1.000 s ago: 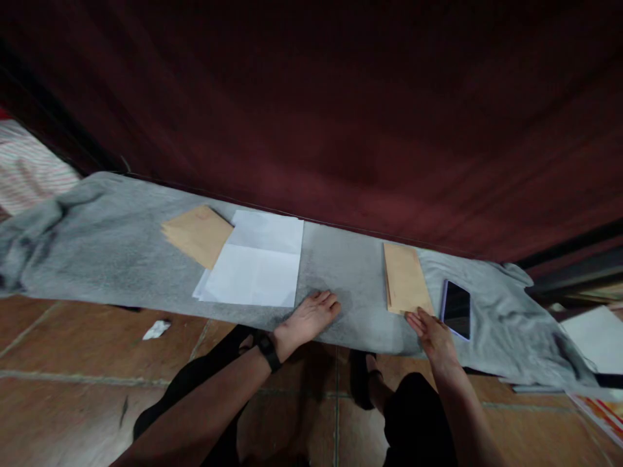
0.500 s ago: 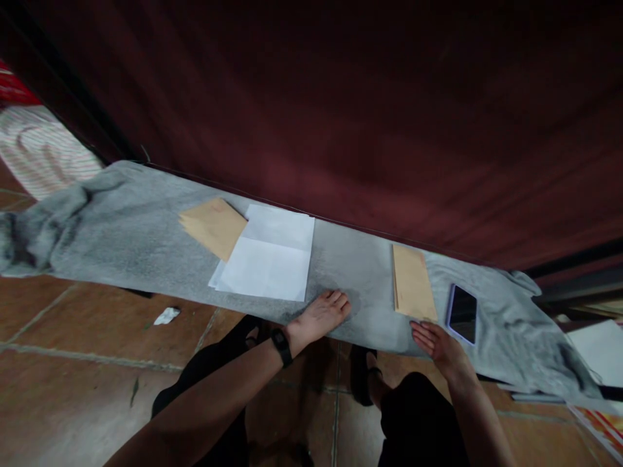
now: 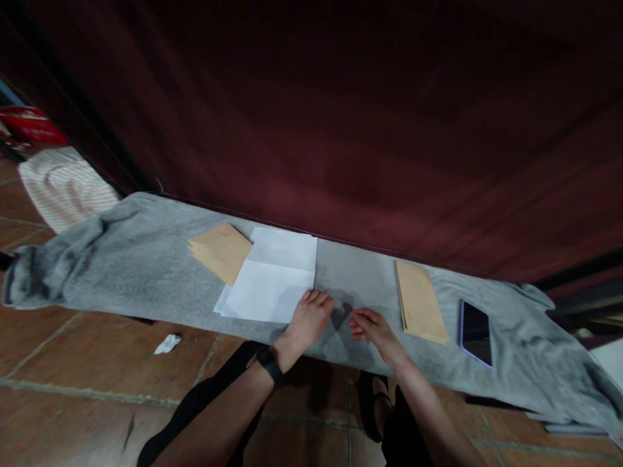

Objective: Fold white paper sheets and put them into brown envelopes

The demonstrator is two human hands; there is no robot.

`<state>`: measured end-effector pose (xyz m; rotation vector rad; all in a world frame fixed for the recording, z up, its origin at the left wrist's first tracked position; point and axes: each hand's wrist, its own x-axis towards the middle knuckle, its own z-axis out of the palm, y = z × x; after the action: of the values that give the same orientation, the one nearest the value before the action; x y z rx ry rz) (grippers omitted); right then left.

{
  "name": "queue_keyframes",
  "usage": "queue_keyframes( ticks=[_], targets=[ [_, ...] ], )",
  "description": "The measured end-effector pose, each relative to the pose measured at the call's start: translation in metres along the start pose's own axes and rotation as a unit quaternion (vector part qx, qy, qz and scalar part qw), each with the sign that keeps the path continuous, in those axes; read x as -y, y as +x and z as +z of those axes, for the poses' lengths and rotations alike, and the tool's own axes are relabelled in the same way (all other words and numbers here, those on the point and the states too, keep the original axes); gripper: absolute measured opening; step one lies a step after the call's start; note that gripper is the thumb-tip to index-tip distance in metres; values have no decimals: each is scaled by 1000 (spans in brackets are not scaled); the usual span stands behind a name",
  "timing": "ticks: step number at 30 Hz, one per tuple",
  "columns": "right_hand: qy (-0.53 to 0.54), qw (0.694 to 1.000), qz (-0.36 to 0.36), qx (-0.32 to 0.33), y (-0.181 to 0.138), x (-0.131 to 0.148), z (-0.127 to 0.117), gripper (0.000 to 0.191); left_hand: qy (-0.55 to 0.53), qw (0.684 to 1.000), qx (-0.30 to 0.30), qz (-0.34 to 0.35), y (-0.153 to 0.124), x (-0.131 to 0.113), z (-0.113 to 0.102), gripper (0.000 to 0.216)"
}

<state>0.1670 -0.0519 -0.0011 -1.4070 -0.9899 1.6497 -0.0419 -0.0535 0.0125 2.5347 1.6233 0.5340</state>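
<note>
My left hand (image 3: 310,316), with a dark band on its wrist, rests at the lower right edge of the white paper sheets (image 3: 267,290), fingers slightly bent and nothing seen in its grasp. The top sheet has a crease across it. My right hand (image 3: 372,329) hovers over the bare cloth to the right of it, fingers loosely curled and holding nothing visible. To its right lies a stack of brown envelopes (image 3: 422,301). Another fanned stack of brown envelopes (image 3: 221,251) overlaps the left edge of the paper.
Grey cloth (image 3: 146,272) covers the long, narrow surface. A phone (image 3: 476,331) with a purple edge lies at the right. Behind rises a dark red panel (image 3: 311,149). A crumpled white scrap (image 3: 168,344) is on the tiled floor (image 3: 87,370); striped fabric (image 3: 68,185) sits far left.
My right hand has moved left, away from the right envelope stack, toward my left hand. The left hand has shifted slightly left to the paper's edge. The view has tilted upward a little.
</note>
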Motion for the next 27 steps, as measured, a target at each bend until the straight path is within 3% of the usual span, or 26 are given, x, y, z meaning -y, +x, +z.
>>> queue_keyframes(
  ticks=[4,7,9,12,16,21,24,27],
  targets=[
    [4,999,-19,28,17,-6,37,26,-20,982,-108,-155,2,37,-15,29],
    [8,999,-23,27,32,-5,63,22,29,950,-148,-275,-2,68,-29,42],
    [14,999,-23,24,42,-4,78,18,44,921,-149,-357,-7,88,-38,52],
    [-1,1000,-14,12,55,-5,97,15,-6,887,-97,-451,-13,111,-50,61],
    [-35,999,-24,2,65,-6,111,14,-22,875,-89,-476,-17,129,-56,59],
    [-35,999,-41,-1,62,-4,112,16,-162,847,-213,-460,-12,141,-51,60],
    [-5,999,-47,4,52,0,103,25,-337,804,-264,-411,-7,140,-47,66],
    [54,998,-21,26,42,7,88,41,-501,739,-246,-376,-4,129,-42,71]
  ],
)
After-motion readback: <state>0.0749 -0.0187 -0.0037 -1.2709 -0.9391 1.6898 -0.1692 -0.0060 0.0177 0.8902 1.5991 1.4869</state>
